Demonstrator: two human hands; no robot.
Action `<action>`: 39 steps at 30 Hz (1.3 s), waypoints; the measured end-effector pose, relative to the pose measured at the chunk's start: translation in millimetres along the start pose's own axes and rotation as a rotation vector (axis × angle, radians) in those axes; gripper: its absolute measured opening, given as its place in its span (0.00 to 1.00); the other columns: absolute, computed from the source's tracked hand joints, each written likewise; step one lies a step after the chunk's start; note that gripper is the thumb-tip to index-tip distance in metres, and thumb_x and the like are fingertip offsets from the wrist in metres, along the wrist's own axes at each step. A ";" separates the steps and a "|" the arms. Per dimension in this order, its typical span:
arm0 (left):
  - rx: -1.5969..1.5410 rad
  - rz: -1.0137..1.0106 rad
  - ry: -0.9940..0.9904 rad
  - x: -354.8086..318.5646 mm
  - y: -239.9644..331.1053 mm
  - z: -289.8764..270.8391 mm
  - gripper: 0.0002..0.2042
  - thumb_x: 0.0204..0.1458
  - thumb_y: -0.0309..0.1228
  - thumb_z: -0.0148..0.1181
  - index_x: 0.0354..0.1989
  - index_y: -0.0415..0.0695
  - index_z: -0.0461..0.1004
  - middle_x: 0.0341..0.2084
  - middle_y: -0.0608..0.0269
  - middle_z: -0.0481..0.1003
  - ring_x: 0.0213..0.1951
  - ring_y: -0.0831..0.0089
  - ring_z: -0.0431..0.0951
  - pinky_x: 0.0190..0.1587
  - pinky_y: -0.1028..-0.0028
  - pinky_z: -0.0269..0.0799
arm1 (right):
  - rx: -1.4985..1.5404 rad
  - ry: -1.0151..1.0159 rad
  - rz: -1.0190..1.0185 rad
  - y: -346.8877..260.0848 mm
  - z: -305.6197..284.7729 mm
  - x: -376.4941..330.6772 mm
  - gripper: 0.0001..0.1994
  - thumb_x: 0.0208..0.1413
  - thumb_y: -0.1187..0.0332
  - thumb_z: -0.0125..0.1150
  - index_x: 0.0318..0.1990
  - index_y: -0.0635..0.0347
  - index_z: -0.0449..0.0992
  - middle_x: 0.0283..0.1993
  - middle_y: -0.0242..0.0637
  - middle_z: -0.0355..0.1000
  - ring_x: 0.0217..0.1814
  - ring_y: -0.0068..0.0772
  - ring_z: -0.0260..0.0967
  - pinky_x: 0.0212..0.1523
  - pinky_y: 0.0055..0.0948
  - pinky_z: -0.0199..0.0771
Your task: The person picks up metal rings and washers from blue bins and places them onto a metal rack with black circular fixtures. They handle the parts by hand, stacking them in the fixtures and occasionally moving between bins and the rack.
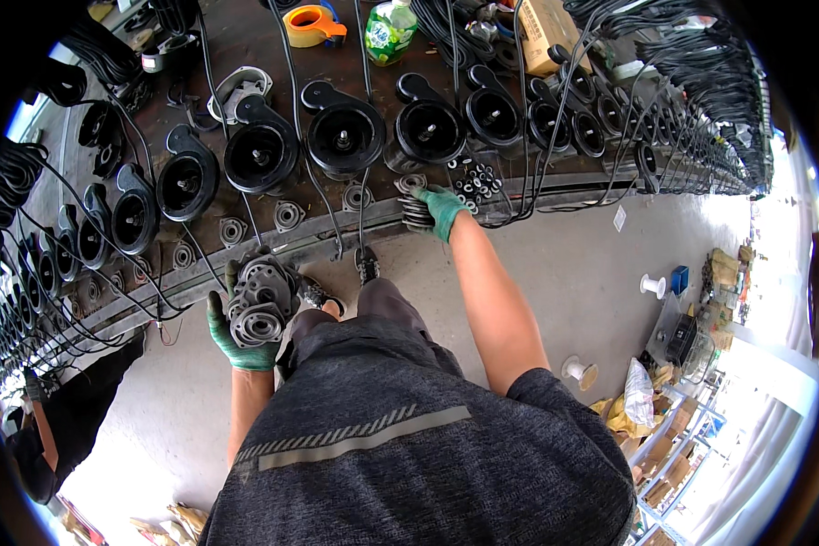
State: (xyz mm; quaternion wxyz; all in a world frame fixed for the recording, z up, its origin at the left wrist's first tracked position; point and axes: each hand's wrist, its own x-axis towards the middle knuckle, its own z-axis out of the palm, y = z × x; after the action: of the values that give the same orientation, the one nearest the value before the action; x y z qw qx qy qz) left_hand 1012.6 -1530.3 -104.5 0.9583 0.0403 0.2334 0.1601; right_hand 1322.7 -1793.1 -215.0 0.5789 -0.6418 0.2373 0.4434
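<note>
Head view looked down on our two green-gloved hands at a long dark surface [246, 41]. Our left hand [237, 341] was closed around a stack of grey metal parts [259, 300], round ones with ribs, and held them low in front of our body, just off the edge of the surface. Our right hand [441, 209] reached out to the edge of the surface and gripped a small pile of ring-shaped metal pieces [416, 207] that sat there. A bunch of little black rings [478, 177] lay just beside that hand.

Behind the hands, a long row of round black housings [346, 136] ran across the surface, each one with a black cable. Small grey flanges [288, 215] lay in front of the row. Farther back we saw an orange tape roll [311, 24], a green bottle [389, 32] and a brown cardboard box [546, 32]. White spools [652, 285] stood on the grey floor [573, 264] to our right. Another person's dark sleeve [82, 409] showed at the lower left.
</note>
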 end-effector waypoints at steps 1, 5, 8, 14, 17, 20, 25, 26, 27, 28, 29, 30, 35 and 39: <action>0.002 0.001 0.023 0.8 2.1 -1.1 0.33 0.62 0.61 0.42 0.73 0.60 0.61 0.72 0.58 0.60 0.70 0.51 0.62 0.60 0.36 0.66 | 0.015 -0.006 0.051 3.1 -1.1 4.5 0.15 0.62 0.60 0.66 0.53 0.52 0.75 0.42 0.34 0.80 0.37 0.37 0.80 0.36 0.46 0.85; -0.001 -0.034 -0.068 5.0 6.2 -5.9 0.32 0.62 0.60 0.43 0.72 0.59 0.63 0.72 0.54 0.59 0.70 0.47 0.61 0.58 0.34 0.67 | -0.023 -0.013 0.152 8.8 -9.6 -13.2 0.14 0.63 0.60 0.66 0.50 0.55 0.76 0.40 0.35 0.80 0.36 0.36 0.80 0.36 0.45 0.85; -0.057 -0.040 0.002 8.5 5.2 -9.1 0.32 0.61 0.58 0.45 0.71 0.58 0.63 0.73 0.51 0.57 0.70 0.45 0.60 0.58 0.33 0.67 | -0.033 -0.055 0.033 17.9 -17.7 -48.2 0.13 0.65 0.62 0.63 0.52 0.57 0.74 0.41 0.36 0.79 0.36 0.38 0.80 0.36 0.44 0.85; -0.050 -0.152 -0.160 17.1 -7.4 -12.7 0.33 0.60 0.55 0.52 0.71 0.54 0.63 0.71 0.48 0.59 0.72 0.46 0.58 0.71 0.39 0.53 | 0.314 -0.102 -0.189 24.1 -51.9 -115.7 0.17 0.65 0.65 0.61 0.59 0.59 0.71 0.45 0.36 0.77 0.38 0.37 0.79 0.36 0.43 0.85; -0.006 -0.152 -0.124 17.1 -20.1 -6.4 0.33 0.60 0.55 0.53 0.71 0.53 0.64 0.71 0.49 0.60 0.71 0.46 0.58 0.71 0.39 0.53 | 0.378 -0.253 -0.231 27.4 -83.6 -107.4 0.17 0.65 0.64 0.62 0.58 0.56 0.73 0.45 0.36 0.78 0.41 0.39 0.80 0.35 0.39 0.82; -0.021 -0.096 -0.029 13.8 -40.6 -0.7 0.33 0.59 0.56 0.53 0.71 0.55 0.64 0.71 0.52 0.60 0.71 0.46 0.59 0.70 0.37 0.53 | 0.340 -0.207 -0.104 9.4 -77.7 -110.6 0.14 0.64 0.65 0.62 0.55 0.55 0.75 0.38 0.34 0.76 0.33 0.34 0.76 0.29 0.34 0.78; -0.011 -0.038 -0.024 11.0 -89.5 11.3 0.33 0.60 0.58 0.48 0.73 0.59 0.61 0.71 0.53 0.59 0.72 0.45 0.57 0.66 0.36 0.58 | 0.505 -0.952 0.042 24.2 -114.0 -64.7 0.18 0.64 0.69 0.62 0.60 0.55 0.72 0.43 0.36 0.78 0.36 0.32 0.77 0.33 0.31 0.80; -0.011 0.005 -0.008 10.2 -101.2 12.2 0.34 0.61 0.59 0.46 0.73 0.60 0.60 0.72 0.52 0.59 0.72 0.44 0.56 0.65 0.37 0.61 | 0.326 -0.713 -0.036 25.6 -112.2 -70.3 0.22 0.64 0.70 0.62 0.64 0.55 0.68 0.47 0.36 0.77 0.42 0.31 0.76 0.39 0.32 0.80; 0.013 0.029 -0.002 9.5 -116.0 16.2 0.34 0.61 0.59 0.46 0.74 0.60 0.60 0.72 0.54 0.59 0.72 0.45 0.55 0.64 0.37 0.62 | 0.127 -0.468 -0.070 27.4 -112.0 -77.7 0.27 0.63 0.71 0.62 0.69 0.54 0.64 0.51 0.36 0.77 0.47 0.29 0.76 0.46 0.32 0.81; 0.003 0.053 0.007 9.2 -130.2 20.9 0.34 0.61 0.60 0.46 0.74 0.61 0.60 0.72 0.54 0.59 0.72 0.45 0.55 0.64 0.38 0.62 | 0.120 -0.476 -0.073 25.0 -120.7 -79.6 0.28 0.63 0.71 0.62 0.70 0.54 0.62 0.52 0.35 0.76 0.50 0.29 0.75 0.49 0.32 0.80; -0.013 0.074 0.014 10.1 -145.8 25.3 0.34 0.61 0.60 0.46 0.74 0.61 0.60 0.72 0.55 0.58 0.72 0.46 0.55 0.64 0.38 0.63 | 0.110 -0.478 -0.077 22.4 -135.3 -81.2 0.30 0.63 0.72 0.63 0.71 0.53 0.61 0.54 0.35 0.75 0.52 0.29 0.74 0.52 0.32 0.79; -0.028 0.094 0.022 11.6 -158.6 28.3 0.34 0.60 0.60 0.46 0.74 0.61 0.60 0.72 0.55 0.58 0.72 0.46 0.55 0.64 0.39 0.63 | 0.102 -0.480 -0.081 20.1 -149.5 -79.6 0.31 0.63 0.72 0.63 0.72 0.53 0.59 0.56 0.34 0.75 0.55 0.29 0.73 0.55 0.32 0.78; -0.029 0.121 0.019 26.5 -211.2 42.0 0.33 0.62 0.59 0.44 0.73 0.58 0.61 0.72 0.56 0.60 0.72 0.54 0.58 0.66 0.40 0.59 | -0.171 -0.366 -0.256 12.1 -204.7 -62.0 0.28 0.63 0.71 0.63 0.70 0.49 0.64 0.59 0.33 0.72 0.58 0.27 0.70 0.57 0.31 0.75; -0.109 0.125 0.018 30.1 -240.7 49.0 0.34 0.59 0.58 0.49 0.69 0.51 0.67 0.72 0.52 0.59 0.73 0.51 0.55 0.75 0.49 0.46 | -0.628 -0.284 -0.441 6.9 -220.4 -52.6 0.26 0.63 0.69 0.63 0.68 0.55 0.66 0.59 0.34 0.72 0.57 0.29 0.71 0.59 0.30 0.73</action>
State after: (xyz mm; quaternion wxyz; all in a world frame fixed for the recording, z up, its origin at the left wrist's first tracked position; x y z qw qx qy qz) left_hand 1129.8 -1748.3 -110.6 0.9451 0.0010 0.2299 0.2324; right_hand 1355.9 -2015.8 -188.2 0.4629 -0.7554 -0.1350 0.4438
